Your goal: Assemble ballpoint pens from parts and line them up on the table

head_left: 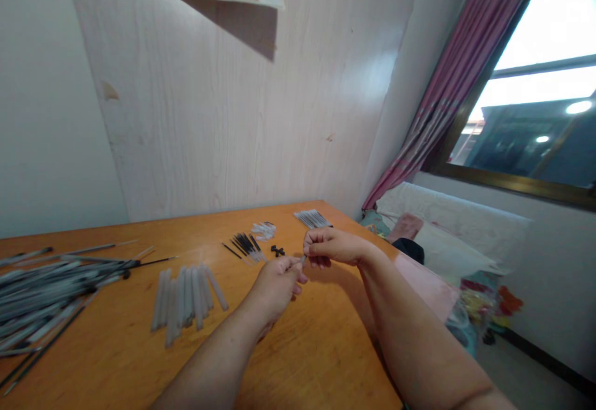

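Note:
Above the middle of the table, my left hand (280, 275) and my right hand (336, 246) meet fingertip to fingertip. Both are closed in a pinch. Between them shows a tiny greyish bit of something, mostly hidden by the fingers and too small to name. Just behind the left hand lie a few small black pieces (277, 251) and a fan of thin black pen refills (245, 245). Small clear plastic pieces (264, 230) are heaped further back. Beyond the right hand, slim grey pens (311, 218) lie side by side in a row.
Several frosted plastic tubes (186, 295) lie left of my forearm on the orange wooden table (298, 360). A large loose pile of pens and refills (51, 292) covers the table's left end. The wall (242, 112) closes off the back; a bed (447, 242) stands at the right.

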Motion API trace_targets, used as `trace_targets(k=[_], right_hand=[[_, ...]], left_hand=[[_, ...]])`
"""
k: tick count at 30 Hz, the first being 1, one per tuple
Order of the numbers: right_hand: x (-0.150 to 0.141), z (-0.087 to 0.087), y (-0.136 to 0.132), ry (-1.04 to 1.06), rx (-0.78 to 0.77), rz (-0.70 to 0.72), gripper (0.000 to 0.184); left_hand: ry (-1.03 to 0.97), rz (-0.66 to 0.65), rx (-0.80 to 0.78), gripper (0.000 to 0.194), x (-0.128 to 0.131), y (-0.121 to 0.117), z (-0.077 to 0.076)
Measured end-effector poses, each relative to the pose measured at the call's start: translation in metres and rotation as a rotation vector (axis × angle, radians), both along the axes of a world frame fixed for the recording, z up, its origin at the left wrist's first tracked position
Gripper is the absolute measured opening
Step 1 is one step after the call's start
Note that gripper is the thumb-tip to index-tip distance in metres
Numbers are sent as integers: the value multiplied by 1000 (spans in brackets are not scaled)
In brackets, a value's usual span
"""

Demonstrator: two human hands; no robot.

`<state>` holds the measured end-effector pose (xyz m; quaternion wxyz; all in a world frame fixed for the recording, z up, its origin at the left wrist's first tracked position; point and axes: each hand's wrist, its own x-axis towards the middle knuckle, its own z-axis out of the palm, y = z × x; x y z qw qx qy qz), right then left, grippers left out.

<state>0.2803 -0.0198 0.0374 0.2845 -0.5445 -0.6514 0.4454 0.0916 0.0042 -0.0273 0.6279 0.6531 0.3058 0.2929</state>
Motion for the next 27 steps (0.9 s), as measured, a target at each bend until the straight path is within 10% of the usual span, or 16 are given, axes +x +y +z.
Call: trace_targets(k=[27], right_hand=[[6, 0, -1, 80, -3, 55, 35]], left_hand=[[-29, -52, -28, 32, -2, 2, -3]])
